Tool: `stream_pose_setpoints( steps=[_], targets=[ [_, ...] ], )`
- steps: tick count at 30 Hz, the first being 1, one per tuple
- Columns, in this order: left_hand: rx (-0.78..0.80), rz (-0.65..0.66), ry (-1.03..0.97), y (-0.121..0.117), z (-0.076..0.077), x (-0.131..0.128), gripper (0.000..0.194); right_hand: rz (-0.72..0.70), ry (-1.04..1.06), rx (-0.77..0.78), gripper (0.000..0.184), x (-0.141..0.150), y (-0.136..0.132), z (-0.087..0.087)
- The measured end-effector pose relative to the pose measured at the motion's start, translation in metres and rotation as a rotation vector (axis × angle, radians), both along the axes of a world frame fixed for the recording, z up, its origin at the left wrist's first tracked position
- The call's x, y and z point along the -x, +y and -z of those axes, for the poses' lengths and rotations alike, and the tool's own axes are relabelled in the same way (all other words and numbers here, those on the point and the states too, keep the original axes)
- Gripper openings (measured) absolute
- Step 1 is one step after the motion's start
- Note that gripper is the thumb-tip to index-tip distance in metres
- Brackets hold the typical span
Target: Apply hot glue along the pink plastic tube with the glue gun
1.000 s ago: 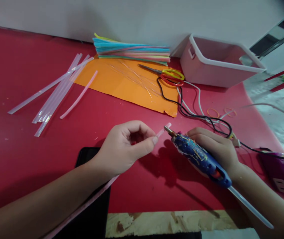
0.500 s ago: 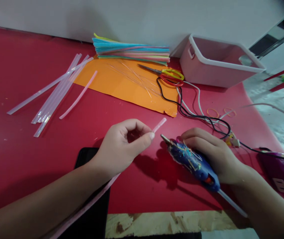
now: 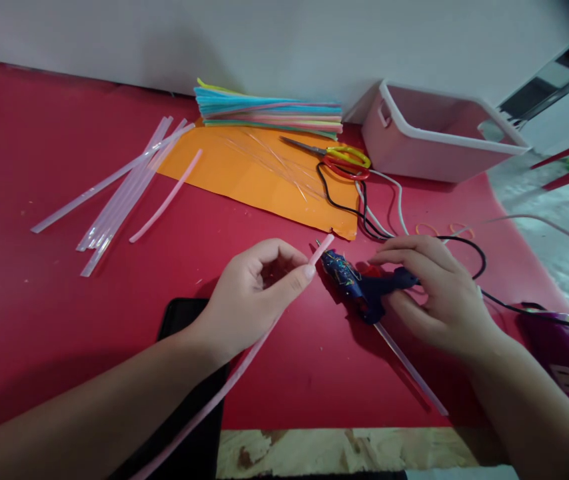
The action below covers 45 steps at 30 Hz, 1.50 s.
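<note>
My left hand (image 3: pixel 257 293) pinches a long pale pink straw (image 3: pixel 244 363) near its far end, thumb and forefinger closed round it. The straw's tip lies close to the nozzle of a blue glue gun (image 3: pixel 359 287). That gun lies low on the red table (image 3: pixel 39 313), a clear glue stick poking out of its back. My right hand (image 3: pixel 439 293) rests on the gun's handle with loosely curled fingers.
Several clear glue sticks (image 3: pixel 114 193) lie at the left. An orange sheet (image 3: pixel 259 173), a bundle of coloured straws (image 3: pixel 269 110) and scissors (image 3: pixel 339 155) sit behind. A white bin (image 3: pixel 439 133) stands at the back right, cables (image 3: pixel 394 220) run to a purple power strip (image 3: pixel 564 347). A black phone (image 3: pixel 189 387) lies near me.
My right hand has brought the glue gun down from a raised hold to lie on the table. The left hand keeps the straw in almost the same spot.
</note>
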State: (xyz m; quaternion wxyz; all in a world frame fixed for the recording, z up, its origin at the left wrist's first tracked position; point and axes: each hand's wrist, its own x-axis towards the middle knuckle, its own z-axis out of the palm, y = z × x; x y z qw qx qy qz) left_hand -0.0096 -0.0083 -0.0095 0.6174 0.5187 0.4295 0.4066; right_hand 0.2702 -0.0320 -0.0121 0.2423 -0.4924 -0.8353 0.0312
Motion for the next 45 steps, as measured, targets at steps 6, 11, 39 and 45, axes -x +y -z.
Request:
stream_pose_setpoints(
  steps=[6, 11, 39, 45],
  targets=[
    [0.023, 0.020, 0.000, 0.000, -0.003, 0.001, 0.016, -0.020, 0.225, -0.060, 0.018, 0.029, -0.014, -0.012],
    [0.086, 0.017, -0.028, 0.000, -0.003, -0.001, 0.018, -0.113, 0.291, -0.067, 0.014, 0.040, -0.018, -0.010],
    [-0.234, 0.144, 0.361, -0.013, -0.068, 0.043, 0.015, -0.234, -0.375, 0.393, 0.026, 0.051, 0.014, -0.085],
    [0.195, 0.269, 0.250, -0.002, -0.068, 0.015, 0.013, -0.518, -0.706, 0.246, 0.022, 0.080, 0.045, -0.105]
  ],
)
